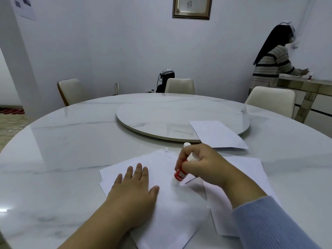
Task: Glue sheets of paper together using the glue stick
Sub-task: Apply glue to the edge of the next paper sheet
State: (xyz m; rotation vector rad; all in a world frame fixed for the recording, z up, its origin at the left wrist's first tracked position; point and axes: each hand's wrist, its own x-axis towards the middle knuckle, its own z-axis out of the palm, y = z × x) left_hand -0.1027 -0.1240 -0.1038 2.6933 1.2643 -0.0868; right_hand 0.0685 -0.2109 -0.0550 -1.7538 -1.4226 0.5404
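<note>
On the near edge of the round white marble table (pixel 71 141), the left hand (pixel 133 191) is lying flat, fingers straight and spread, pressing down the top white paper sheet (pixel 172 209) of a loose, fanned stack. The right hand (pixel 201 164) is curling its fingers round the red-and-white glue stick (pixel 181 173), which is tilting with its tip seemingly touching the sheet just beside the left thumb. The two hands are working near each other but not touching. Gluing looks to be under way: the stick is meeting the paper near its middle, though no glue trace is showing. Spreading glue and pressing another sheet on top appear to be left. A separate white sheet (pixel 217 134) is lying apart, overlapping the marble turntable (pixel 161 112), probably waiting its turn.
</note>
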